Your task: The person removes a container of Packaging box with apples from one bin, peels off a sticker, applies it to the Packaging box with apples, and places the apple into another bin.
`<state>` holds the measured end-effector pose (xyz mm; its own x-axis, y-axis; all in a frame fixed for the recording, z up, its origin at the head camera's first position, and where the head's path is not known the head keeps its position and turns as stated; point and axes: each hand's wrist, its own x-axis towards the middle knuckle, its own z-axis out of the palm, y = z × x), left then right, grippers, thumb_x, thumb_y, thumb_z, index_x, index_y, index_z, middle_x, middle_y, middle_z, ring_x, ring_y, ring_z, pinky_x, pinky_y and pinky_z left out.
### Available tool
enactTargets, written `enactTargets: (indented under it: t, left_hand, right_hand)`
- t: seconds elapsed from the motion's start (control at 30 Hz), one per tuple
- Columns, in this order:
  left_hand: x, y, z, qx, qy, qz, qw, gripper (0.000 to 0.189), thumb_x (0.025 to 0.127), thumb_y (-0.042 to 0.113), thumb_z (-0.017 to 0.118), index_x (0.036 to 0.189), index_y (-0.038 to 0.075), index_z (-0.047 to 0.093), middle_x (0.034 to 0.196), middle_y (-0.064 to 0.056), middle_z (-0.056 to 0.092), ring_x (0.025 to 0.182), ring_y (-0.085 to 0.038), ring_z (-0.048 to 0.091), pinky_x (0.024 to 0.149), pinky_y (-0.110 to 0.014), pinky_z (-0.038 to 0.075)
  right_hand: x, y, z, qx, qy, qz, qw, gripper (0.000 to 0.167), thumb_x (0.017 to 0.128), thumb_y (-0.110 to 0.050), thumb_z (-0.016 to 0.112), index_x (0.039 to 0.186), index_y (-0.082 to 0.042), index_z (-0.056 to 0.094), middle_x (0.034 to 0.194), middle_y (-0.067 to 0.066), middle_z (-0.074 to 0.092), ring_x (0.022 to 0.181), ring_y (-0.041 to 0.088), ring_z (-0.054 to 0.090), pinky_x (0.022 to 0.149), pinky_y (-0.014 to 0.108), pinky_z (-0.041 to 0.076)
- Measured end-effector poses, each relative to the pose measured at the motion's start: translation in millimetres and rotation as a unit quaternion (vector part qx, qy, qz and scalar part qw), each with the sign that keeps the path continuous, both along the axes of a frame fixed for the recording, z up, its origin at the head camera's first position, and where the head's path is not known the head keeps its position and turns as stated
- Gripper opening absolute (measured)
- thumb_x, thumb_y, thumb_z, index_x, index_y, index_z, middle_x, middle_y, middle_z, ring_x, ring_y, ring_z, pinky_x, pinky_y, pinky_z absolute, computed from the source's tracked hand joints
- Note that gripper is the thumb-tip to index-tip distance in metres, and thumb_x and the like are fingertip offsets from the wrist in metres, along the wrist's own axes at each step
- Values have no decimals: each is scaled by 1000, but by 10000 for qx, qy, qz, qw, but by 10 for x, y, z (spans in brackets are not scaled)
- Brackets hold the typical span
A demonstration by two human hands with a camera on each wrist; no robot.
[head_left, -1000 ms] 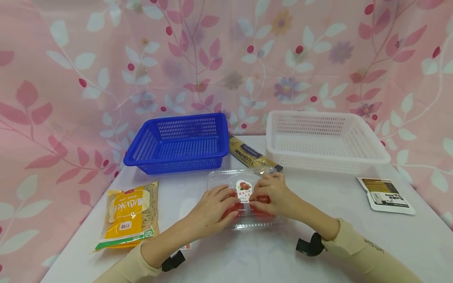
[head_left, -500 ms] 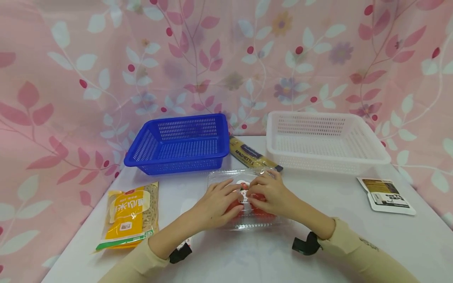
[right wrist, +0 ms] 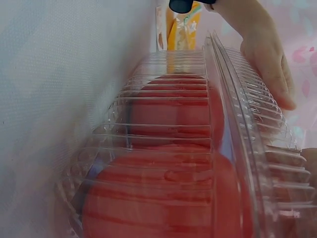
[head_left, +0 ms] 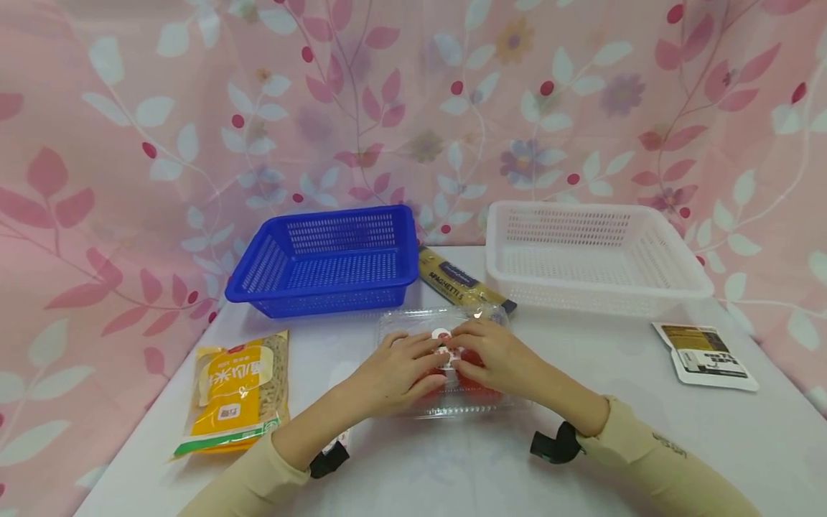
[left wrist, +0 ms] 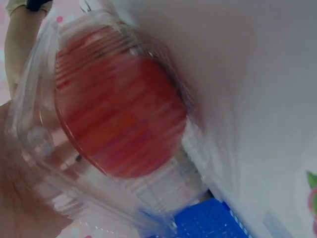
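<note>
A clear plastic clamshell box (head_left: 400, 323) with a ribbed lid lies in front of me in the head view. Through its walls show round red tomatoes (right wrist: 168, 106), at least two of them, also large in the left wrist view. My left hand (head_left: 394, 377) rests on the left half of the lid, fingers spread toward the middle. From the other side my right hand (head_left: 497, 359) rests on the lid, its bent fingertips at the white label (head_left: 442, 334). The fingers partly cover that label, which carries a red fruit picture.
Behind the box stand a blue basket (head_left: 329, 298) and a white basket (head_left: 601, 294), with a spaghetti pack (head_left: 452, 276) between them. A yellow pasta bag (head_left: 235, 391) lies left; a small white-and-brown pouch (head_left: 707, 359) lies right. A floral curtain (head_left: 413, 108) hangs behind.
Both hands have drawn closer together over the lid, and their fingers now cover more of the label. The box stays in place.
</note>
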<state>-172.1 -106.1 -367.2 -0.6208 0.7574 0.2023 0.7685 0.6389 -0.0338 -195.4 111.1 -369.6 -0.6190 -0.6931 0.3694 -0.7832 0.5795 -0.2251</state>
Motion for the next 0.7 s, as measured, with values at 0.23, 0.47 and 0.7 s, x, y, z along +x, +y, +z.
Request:
enactTargets:
  t: [0.23, 0.47, 0.7]
  left_hand:
    - [-2, -61, -2, -238, 188, -235, 9993, 47, 94, 50, 37, 131, 24, 52, 137, -4, 46, 127, -21, 39, 101, -50, 29]
    - [7, -121, -23, -88, 147, -366, 9992, 45, 94, 49, 40, 127, 24, 56, 133, -1, 50, 126, -19, 40, 103, -48, 25]
    - [36, -204, -36, 32, 339, -575, 9978, 42, 93, 47, 42, 121, 23, 61, 129, -1, 54, 125, -20, 42, 101, -48, 29]
  right_hand:
    - [20, 37, 12, 137, -348, -204, 9991, 34, 81, -29, 69, 109, -10, 67, 113, 4, 61, 113, 25, 51, 98, 48, 36]
    - [24, 85, 0, 117, -553, -495, 9972, 30, 79, -35, 70, 102, -15, 68, 121, 8, 58, 120, 30, 45, 98, 54, 33]
    - [35, 136, -4, -26, -416, -496, 9979, 29, 78, -35, 72, 99, -16, 69, 121, 11, 58, 119, 32, 45, 97, 54, 33]
